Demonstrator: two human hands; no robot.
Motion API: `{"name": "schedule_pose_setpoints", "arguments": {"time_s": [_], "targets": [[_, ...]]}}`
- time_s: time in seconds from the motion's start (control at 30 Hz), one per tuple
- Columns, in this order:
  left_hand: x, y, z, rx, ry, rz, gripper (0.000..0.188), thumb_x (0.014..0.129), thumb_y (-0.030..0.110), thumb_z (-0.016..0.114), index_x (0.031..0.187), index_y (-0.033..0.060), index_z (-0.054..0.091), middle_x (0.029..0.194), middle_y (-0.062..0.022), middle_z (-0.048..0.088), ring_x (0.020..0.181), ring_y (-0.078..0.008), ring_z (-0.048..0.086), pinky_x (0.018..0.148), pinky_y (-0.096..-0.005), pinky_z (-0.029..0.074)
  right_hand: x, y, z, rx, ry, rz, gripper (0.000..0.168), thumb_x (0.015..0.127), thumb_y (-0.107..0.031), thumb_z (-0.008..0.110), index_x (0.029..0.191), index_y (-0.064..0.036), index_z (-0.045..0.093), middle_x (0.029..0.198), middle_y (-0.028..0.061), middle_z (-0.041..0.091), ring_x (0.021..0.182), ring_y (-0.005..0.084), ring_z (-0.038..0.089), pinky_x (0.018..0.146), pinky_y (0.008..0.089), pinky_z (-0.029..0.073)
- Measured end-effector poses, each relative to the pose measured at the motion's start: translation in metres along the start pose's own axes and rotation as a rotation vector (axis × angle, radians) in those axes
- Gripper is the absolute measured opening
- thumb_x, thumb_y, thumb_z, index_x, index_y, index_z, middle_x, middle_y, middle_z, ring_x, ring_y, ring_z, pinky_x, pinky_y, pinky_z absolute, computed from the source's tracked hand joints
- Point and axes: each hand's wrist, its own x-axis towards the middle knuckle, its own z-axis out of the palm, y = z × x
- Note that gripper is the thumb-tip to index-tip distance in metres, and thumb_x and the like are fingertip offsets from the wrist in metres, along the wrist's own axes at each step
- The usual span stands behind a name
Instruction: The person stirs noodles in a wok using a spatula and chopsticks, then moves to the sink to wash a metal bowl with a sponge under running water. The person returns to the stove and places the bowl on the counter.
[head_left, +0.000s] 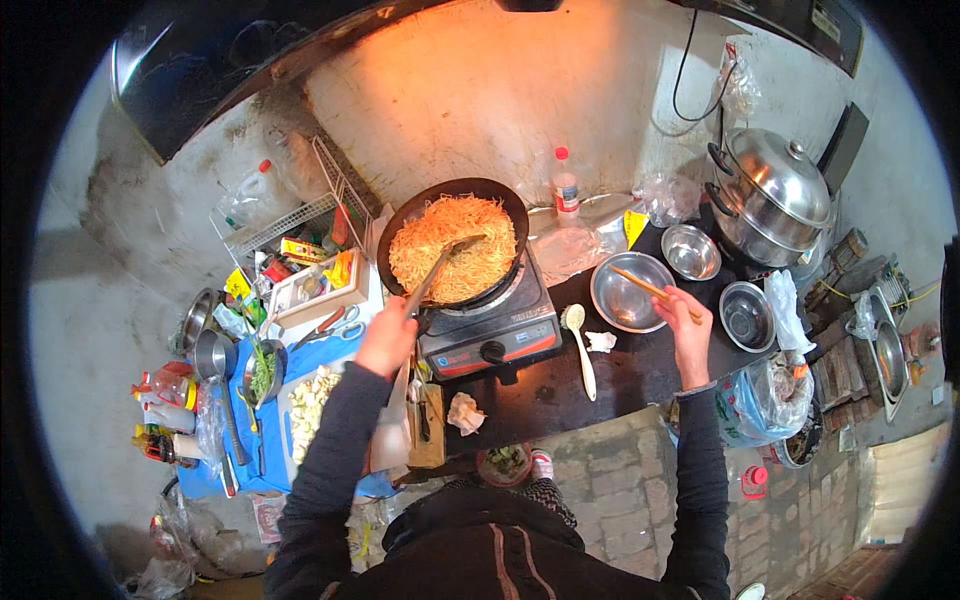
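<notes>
My left hand (385, 339) grips the handle of a long metal spatula (430, 285). The spatula's blade rests in a mound of orange-tinted noodles (457, 247). They fill a dark wok (388, 225) on a single-burner cooktop (491, 330) with a front knob. In my right hand (688, 330) are wooden chopsticks (637, 280), their tips pointing left above a shiny metal bowl (611, 300). I cannot make out anything in that bowl. A white-handled brush (581, 352) and a crumpled white tissue (600, 341) lie between cooktop and bowl.
Smaller metal bowls (691, 252) and a lidded steamer pot (772, 195) stand on the right. A red-capped bottle (566, 184) is by the wall. Chopped pale vegetables (311, 409), scissors (346, 330) and a ladle (217, 360) lie left. A dark range hood (217, 67) hangs above.
</notes>
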Motion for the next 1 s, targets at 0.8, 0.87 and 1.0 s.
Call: {"name": "schedule_pose_setpoints", "arguments": {"time_s": [0.8, 0.87, 1.0], "targets": [[0.120, -0.136, -0.167, 0.110, -0.492, -0.132, 0.031, 0.086, 0.026, 0.041, 0.072, 0.0007, 0.053, 0.054, -0.0043, 0.047, 0.039, -0.0130, 0.049, 0.034, -0.0264, 0.039, 0.110, -0.015, 0.242, -0.760, -0.231, -0.190, 0.026, 0.085, -0.018, 0.056, 0.081, 0.007, 0.061, 0.064, 0.0122, 0.061, 0.054, 0.0163, 0.061, 0.048, 0.0256, 0.051], [0.135, -0.138, -0.166, 0.239, -0.530, -0.127, 0.032, 0.086, 0.028, 0.042, 0.073, 0.0006, 0.053, 0.052, -0.0046, 0.047, 0.039, -0.0133, 0.049, 0.034, -0.0270, 0.038, 0.115, -0.003, 0.248, -0.608, -0.235, -0.037, 0.026, 0.085, -0.017, 0.055, 0.080, 0.008, 0.060, 0.063, 0.0120, 0.061, 0.053, 0.0164, 0.061, 0.046, 0.0264, 0.051], [0.144, -0.110, -0.146, 0.102, -0.692, -0.263, 0.035, 0.089, 0.032, 0.043, 0.071, 0.0037, 0.052, 0.050, -0.0016, 0.044, 0.035, -0.0103, 0.038, 0.032, -0.0264, 0.030, 0.120, 0.035, 0.264, -0.381, -0.229, 0.044, 0.028, 0.085, -0.017, 0.055, 0.082, 0.011, 0.058, 0.064, 0.0122, 0.061, 0.050, 0.0173, 0.061, 0.044, 0.0272, 0.051]]}}
